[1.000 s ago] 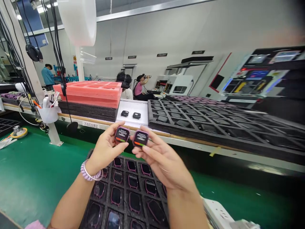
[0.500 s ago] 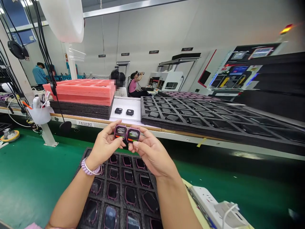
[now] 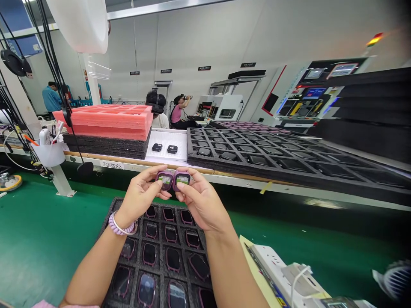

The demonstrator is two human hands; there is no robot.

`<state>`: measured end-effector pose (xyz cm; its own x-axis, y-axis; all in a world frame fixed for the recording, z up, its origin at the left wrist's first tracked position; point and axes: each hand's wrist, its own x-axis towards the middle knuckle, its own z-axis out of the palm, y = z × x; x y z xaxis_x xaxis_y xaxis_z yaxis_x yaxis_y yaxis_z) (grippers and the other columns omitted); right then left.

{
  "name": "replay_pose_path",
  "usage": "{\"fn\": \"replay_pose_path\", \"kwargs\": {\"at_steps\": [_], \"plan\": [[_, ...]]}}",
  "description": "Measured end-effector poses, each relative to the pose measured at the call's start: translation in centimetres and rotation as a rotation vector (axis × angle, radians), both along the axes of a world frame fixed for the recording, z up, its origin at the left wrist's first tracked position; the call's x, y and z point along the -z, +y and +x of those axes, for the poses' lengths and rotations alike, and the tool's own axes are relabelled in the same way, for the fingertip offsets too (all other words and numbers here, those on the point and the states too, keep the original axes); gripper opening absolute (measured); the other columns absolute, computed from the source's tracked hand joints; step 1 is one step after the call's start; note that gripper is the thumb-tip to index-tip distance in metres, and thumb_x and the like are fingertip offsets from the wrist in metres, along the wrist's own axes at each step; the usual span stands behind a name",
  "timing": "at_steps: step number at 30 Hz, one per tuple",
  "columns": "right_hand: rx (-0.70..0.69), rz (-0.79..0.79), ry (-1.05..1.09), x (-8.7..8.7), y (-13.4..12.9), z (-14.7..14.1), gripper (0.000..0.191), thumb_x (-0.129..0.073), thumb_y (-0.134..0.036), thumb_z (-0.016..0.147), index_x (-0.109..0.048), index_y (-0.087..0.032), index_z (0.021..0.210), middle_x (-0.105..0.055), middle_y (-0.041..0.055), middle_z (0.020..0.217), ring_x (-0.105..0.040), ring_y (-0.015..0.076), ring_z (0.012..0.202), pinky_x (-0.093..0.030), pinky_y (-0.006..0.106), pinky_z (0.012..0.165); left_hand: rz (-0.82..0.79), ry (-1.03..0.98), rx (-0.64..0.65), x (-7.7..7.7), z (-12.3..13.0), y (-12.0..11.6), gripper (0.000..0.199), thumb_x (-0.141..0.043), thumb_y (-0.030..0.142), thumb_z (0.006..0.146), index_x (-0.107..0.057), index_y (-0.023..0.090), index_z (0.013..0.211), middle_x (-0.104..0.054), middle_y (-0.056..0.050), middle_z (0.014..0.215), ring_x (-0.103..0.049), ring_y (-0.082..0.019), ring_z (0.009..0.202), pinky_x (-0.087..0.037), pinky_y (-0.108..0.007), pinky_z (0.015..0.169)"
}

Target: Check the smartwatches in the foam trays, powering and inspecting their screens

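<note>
My left hand (image 3: pixel 143 192) pinches a purple-framed smartwatch (image 3: pixel 166 181), its thumb on the lit screen. In my right hand (image 3: pixel 202 196) is a second purple smartwatch (image 3: pixel 183 177), held the same way. The two watches sit side by side, edges touching or nearly so, with green and white showing on both screens. Beneath my hands lies a black foam tray (image 3: pixel 160 239) whose compartments hold several more purple-framed watches with dark screens. My forearms hide parts of the tray's sides.
On the shelf ahead are a pink foam stack (image 3: pixel 105 122), two small black devices (image 3: pixel 172 149) and a large black tray (image 3: pixel 221 160). A white power strip (image 3: pixel 279 265) lies at right, a white cup of tools (image 3: pixel 49 153) at left. Co-workers sit beyond.
The watch screens went from dark with an orange band to green and white. My left thumb has moved onto its screen. The view has shifted slightly.
</note>
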<state>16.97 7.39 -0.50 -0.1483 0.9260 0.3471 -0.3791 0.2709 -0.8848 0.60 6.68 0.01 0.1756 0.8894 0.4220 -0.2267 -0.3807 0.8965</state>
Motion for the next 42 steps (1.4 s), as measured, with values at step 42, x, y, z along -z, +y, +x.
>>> {"fn": "replay_pose_path", "kwargs": {"at_steps": [42], "plan": [[-0.067,0.018,0.041,0.25,0.24,0.33,0.053,-0.08,-0.022,0.07,-0.06,-0.023,0.119,-0.069,0.0021,0.095,-0.062,0.0162,0.069,-0.05,0.03,0.065,0.1,-0.017,-0.059,0.2,-0.39,0.76,0.06,-0.068,0.013,0.077,-0.053,0.018,0.134,-0.065,-0.006,0.105,-0.061,-0.01,0.076,-0.056,-0.021,0.069]]}}
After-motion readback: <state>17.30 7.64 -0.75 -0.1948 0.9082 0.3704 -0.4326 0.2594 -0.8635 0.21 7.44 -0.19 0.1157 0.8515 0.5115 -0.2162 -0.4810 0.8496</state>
